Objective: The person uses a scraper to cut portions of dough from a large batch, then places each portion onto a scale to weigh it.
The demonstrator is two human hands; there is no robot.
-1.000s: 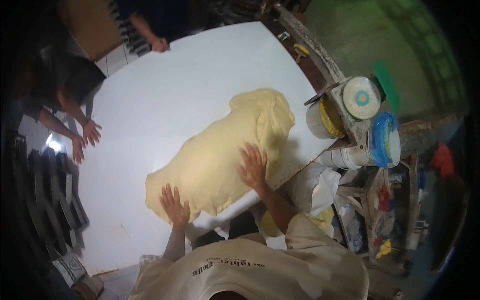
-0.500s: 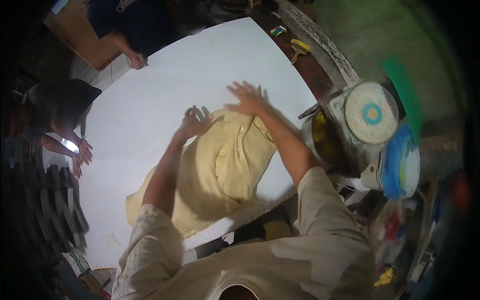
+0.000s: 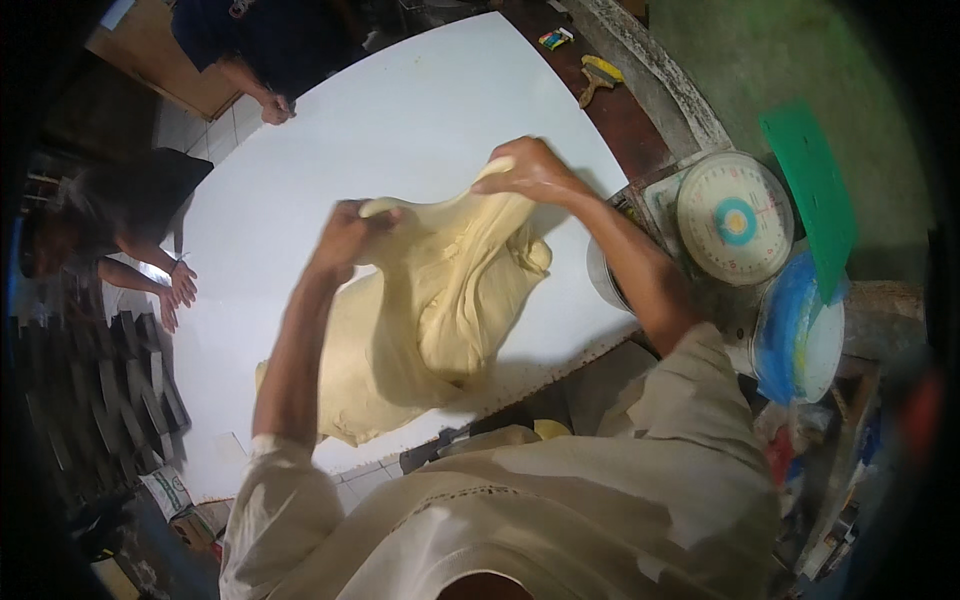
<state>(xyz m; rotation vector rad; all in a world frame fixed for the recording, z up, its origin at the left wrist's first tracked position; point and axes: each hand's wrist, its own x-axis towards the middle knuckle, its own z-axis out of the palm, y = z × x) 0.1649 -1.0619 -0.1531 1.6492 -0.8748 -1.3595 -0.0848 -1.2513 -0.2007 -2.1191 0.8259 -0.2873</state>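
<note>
A big, soft mass of pale yellow dough (image 3: 370,360) lies on the white tabletop (image 3: 440,100), close to its near edge. My left hand (image 3: 350,236) grips the far left part of the dough, fingers curled round its edge. At the far right part, my right hand (image 3: 533,172) pinches another stretch of that edge. Between the two hands the dough is pulled up off the table into a stretched sheet. Folds run down from my right hand, and a small lump bulges out at the right side. Some of my fingertips are hidden by the dough.
A dial scale (image 3: 735,218) stands past the table's right edge, beside a green plastic sheet (image 3: 812,195) and a bucket with blue plastic (image 3: 795,330). A yellow-edged brush (image 3: 600,76) lies far right. Two people stand at the left; dark stacked pans (image 3: 110,390) sit below them.
Both hands have closed on the dough's far edge and lifted it. Earlier they were spread out over it. The right hand is now farther right, and the dough is stretched between them.
</note>
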